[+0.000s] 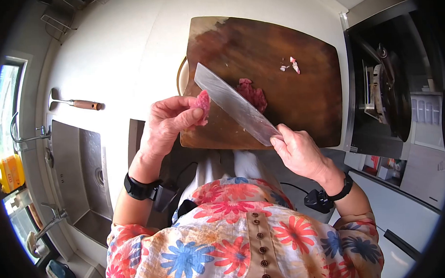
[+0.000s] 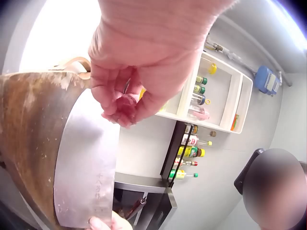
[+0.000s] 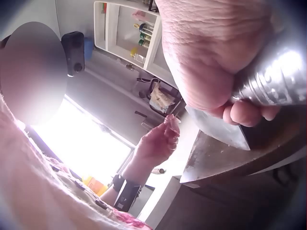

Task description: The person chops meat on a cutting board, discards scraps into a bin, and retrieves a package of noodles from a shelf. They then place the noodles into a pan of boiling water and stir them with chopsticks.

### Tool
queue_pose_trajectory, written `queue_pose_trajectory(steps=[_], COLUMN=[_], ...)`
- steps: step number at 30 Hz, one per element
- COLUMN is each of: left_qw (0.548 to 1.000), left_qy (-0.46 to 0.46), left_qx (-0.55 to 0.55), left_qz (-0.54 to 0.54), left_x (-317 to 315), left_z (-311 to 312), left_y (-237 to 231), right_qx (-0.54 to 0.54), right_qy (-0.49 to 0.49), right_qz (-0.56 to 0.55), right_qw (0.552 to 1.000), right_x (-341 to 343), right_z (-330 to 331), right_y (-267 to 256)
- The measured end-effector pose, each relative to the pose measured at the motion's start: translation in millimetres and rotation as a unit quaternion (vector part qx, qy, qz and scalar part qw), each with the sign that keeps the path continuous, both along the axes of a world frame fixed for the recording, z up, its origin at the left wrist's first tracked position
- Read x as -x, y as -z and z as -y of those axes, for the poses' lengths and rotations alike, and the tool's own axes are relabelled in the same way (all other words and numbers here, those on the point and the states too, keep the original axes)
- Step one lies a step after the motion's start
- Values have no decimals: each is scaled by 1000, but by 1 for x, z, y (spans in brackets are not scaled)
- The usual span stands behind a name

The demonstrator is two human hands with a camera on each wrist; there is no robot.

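My left hand [image 1: 169, 122] pinches a small piece of raw red meat [image 1: 203, 106] between thumb and fingers, near the left edge of the wooden cutting board [image 1: 304, 106]. My right hand [image 1: 301, 151] grips the ridged metal handle [image 3: 276, 79] of a cleaver [image 1: 233, 103]. Its broad blade slants across the board, its far end close to the pinched meat. More raw meat [image 1: 252, 95] lies on the board just beyond the blade, which partly hides it. A few whitish scraps [image 1: 295, 65] sit towards the board's right side.
A round pale rim [image 1: 183, 76] shows from under the board's left edge. On the white counter [image 1: 126, 49] lies a wooden-handled tool [image 1: 79, 103], beside a steel sink [image 1: 81, 163]. A stove [image 1: 382, 79] stands to the right of the board.
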State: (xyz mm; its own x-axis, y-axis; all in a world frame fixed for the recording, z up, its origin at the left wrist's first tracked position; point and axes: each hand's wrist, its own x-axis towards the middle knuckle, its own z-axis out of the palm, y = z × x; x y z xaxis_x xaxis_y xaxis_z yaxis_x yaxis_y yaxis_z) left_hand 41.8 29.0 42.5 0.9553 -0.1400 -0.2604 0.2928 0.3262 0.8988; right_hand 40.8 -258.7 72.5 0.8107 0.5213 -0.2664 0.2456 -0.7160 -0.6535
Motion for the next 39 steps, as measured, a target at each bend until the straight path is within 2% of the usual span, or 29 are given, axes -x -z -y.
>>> queue_pose_trajectory(steps=[5, 7, 12, 16, 19, 21, 22, 23, 25, 26, 29, 33, 35, 39], left_qw=[994, 975, 982, 988, 993, 992, 987, 949, 881, 850, 870, 832, 792, 768], left_qy=[-7, 10, -22, -35, -46, -28, 3, 47, 28, 0, -10, 3, 15, 2], left_qx=[-99, -214, -183, -149, -97, -45, -60, -209, -375, -389, -387, -473, -519, -540], left_qz=[-48, -61, -51, -11, 51, 112, 149, 232, 286, 355, 306, 290, 321, 345], left_x=[13, 20, 25, 16, 3, -5, -11, -22, -29, -31, -24, 1, 14, 21], left_z=[5, 7, -4, 3, 19, 33, 37, 40, 54, 56, 42, 26, 30, 33], left_y=[6, 10, 18, 1, -21, -39, -36, -29, -31, -27, -33, -2, 9, 28], right_qx=[0, 9, 11, 12, 9, 11, 10, 11, 11, -3, -20, -39, -46, -43], right_qy=[10, 13, 10, 10, 9, 8, 8, 17, 25, 19, 22, 25, 26, 12], right_qz=[6, -2, -7, -6, -11, 4, 4, -8, -17, 0, -2, -25, -36, -22], right_qw=[1000, 1000, 1000, 1000, 1000, 1000, 1000, 1000, 999, 1000, 1000, 999, 998, 999], right_x=[2, 1, 1, 2, 1, 2, 2, 2, 1, 0, 2, 1, 2, 0], right_z=[-2, -2, -2, -1, -1, -1, -1, -2, -3, -2, 1, 1, 0, -2], right_y=[1, 1, 2, 3, 4, 4, 4, 3, 4, 6, 6, 3, -1, -9])
